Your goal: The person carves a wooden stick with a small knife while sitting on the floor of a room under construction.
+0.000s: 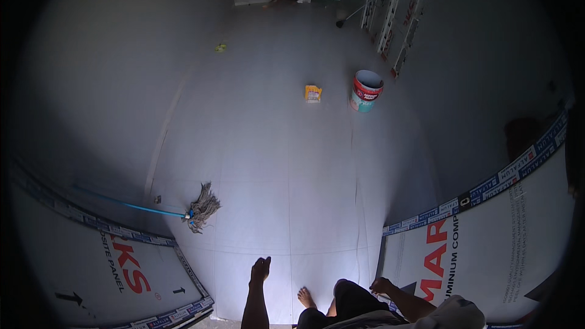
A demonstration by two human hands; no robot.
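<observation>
A pale shirt (457,315) borders the lower right, where the right hand (381,287), grip unclear, hangs beside the right panel (487,237). The left hand (260,269) curls, contents hidden. Apparently a stride past the panel; sure footing is called for.

The hands (260,269) (382,286) are well apart, left curled.
</observation>
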